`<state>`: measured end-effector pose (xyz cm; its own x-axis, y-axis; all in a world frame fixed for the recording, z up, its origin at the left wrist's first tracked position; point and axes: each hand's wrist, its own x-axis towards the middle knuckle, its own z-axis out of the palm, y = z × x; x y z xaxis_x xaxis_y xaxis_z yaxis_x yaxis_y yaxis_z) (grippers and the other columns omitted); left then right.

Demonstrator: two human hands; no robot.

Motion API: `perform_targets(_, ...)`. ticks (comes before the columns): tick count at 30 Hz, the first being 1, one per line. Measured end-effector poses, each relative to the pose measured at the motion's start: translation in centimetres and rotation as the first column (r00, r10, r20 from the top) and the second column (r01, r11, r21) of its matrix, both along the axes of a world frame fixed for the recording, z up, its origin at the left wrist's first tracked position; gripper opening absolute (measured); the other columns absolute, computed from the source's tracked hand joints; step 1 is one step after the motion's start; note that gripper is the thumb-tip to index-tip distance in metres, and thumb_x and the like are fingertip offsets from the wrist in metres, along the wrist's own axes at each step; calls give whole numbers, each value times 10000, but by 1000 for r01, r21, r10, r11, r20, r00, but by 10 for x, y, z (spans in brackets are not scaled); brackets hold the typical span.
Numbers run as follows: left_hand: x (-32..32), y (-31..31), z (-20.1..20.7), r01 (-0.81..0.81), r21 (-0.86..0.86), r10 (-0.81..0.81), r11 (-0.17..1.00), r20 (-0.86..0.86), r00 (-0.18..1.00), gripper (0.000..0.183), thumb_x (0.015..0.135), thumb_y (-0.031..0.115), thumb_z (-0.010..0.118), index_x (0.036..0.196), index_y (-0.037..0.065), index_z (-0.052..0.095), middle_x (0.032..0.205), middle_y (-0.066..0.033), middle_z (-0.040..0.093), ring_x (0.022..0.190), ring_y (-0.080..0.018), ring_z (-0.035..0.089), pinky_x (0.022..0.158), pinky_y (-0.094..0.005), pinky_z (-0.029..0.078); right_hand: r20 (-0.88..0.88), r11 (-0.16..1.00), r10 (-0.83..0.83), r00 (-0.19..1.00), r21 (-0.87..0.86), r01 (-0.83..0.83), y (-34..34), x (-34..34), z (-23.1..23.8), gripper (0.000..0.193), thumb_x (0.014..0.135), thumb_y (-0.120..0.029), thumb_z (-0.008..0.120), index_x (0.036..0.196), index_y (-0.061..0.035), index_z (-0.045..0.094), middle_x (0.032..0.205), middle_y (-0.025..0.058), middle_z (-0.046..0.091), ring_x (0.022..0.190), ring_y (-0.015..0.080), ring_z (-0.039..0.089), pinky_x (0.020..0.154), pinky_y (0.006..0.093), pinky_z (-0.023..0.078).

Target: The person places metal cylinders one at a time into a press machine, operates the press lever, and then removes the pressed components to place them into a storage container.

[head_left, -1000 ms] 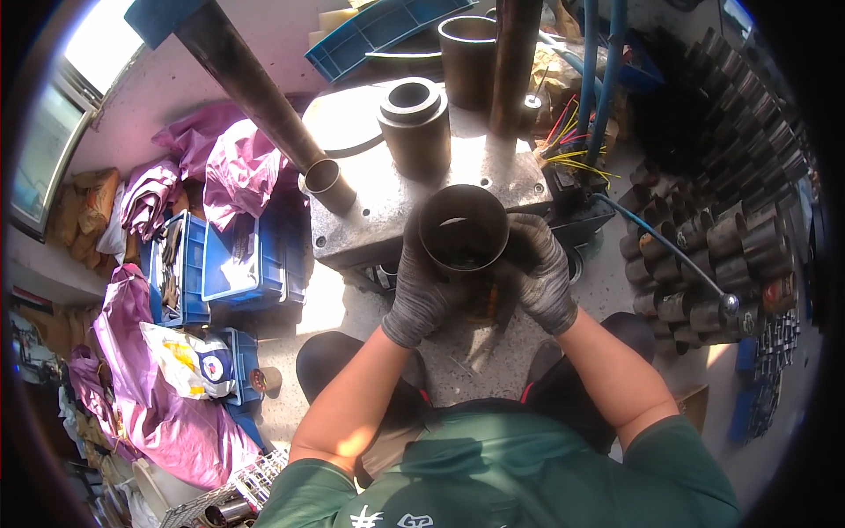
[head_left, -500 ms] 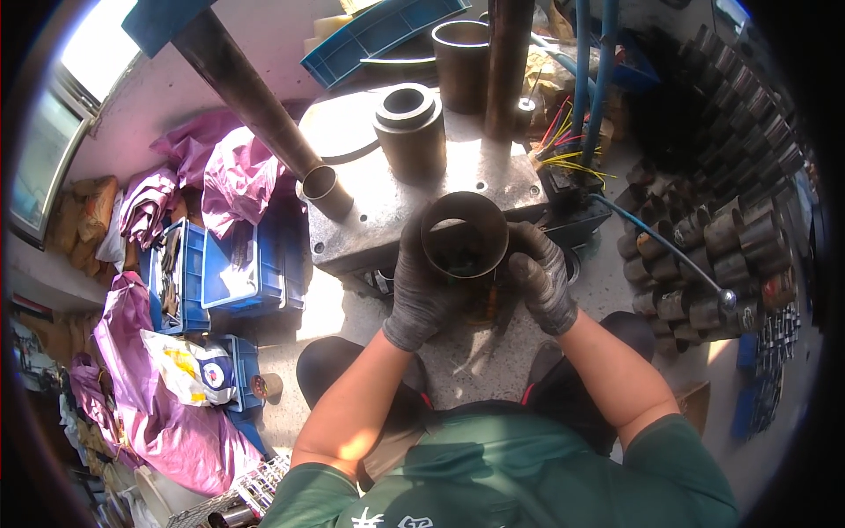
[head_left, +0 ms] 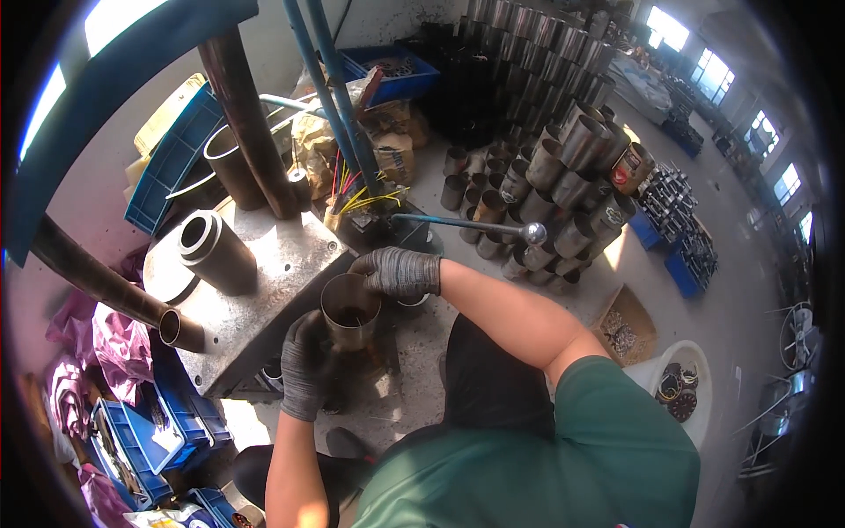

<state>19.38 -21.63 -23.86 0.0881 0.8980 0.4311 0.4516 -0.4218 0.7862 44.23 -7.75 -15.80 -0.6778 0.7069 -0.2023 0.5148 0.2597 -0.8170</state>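
Observation:
Between my gloved hands is an open-ended metal cylinder (head_left: 354, 336), dull grey-brown, with its mouth tilted up toward me. My left hand (head_left: 304, 368), in a dark grey glove, is closed against its left side. My right hand (head_left: 400, 271) grips the rim at the far right, its fingers bent over the edge. Just beyond stands a press with a thick steel plate (head_left: 295, 260). On that plate sits a heavy stepped steel die (head_left: 222, 257), upright and apart from both hands.
Press columns (head_left: 251, 123) rise at the left and back. A lever with a ball end (head_left: 533, 233) juts out right of the press. Stacked metal cylinders (head_left: 537, 189) fill the floor beyond. Blue crates (head_left: 145, 440) stand at lower left; a cardboard box (head_left: 627, 326) and white bucket (head_left: 700, 361) are at right.
The view has swung to the right, so the press now appears further left. My right hand has shifted from the cylinder's side up to its far right rim; my left hand still holds its left side.

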Motion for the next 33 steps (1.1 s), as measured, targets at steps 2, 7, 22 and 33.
perform_targets(2, 8, -4, 13, 31, -28, -36, 999, -207, 978, 529, 809, 91, 794, 1309, 57, 625, 1230, -185, 657, 1154, -392, 637, 995, -445, 529, 82, 998, -43, 996, 51, 39, 6, 46, -5, 493, 865, -162, 616, 1345, -61, 667, 1084, 165, 762, 974, 270, 723, 861, 379, 575)
perform_targets(7, 15, -6, -1, 52, -149, -104, 988, -369, 923, 99, 909, 115, 697, 987, 54, 694, 967, -177, 699, 937, -401, 676, 821, -476, 551, 378, 959, -243, 894, -44, 279, 19, 188, -69, 334, 839, -160, 674, 1151, -43, 702, 762, 93, 664, 617, 159, 636, 526, 327, 520)
perform_targets(22, -4, -19, -76, 27, -381, -256, 924, -565, 785, 296, 922, 329, 722, 1012, 54, 662, 892, -236, 696, 858, -480, 663, 744, -544, 529, 512, -705, -660, -550, -171, 688, -146, 345, -375, 343, 854, -138, 729, 1188, -89, 667, 1008, 176, 686, 802, 341, 692, 644, 496, 590)
perform_targets(33, -20, -43, -89, -222, -511, -197, 830, -642, 741, 296, 960, 288, 703, 1091, 23, 719, 955, -227, 743, 935, -420, 714, 801, -446, 554, 266, -463, -886, -380, -460, 757, -89, 324, -427, 305, 929, -189, 605, 1217, -160, 703, 987, 106, 747, 690, 288, 719, 573, 449, 587)
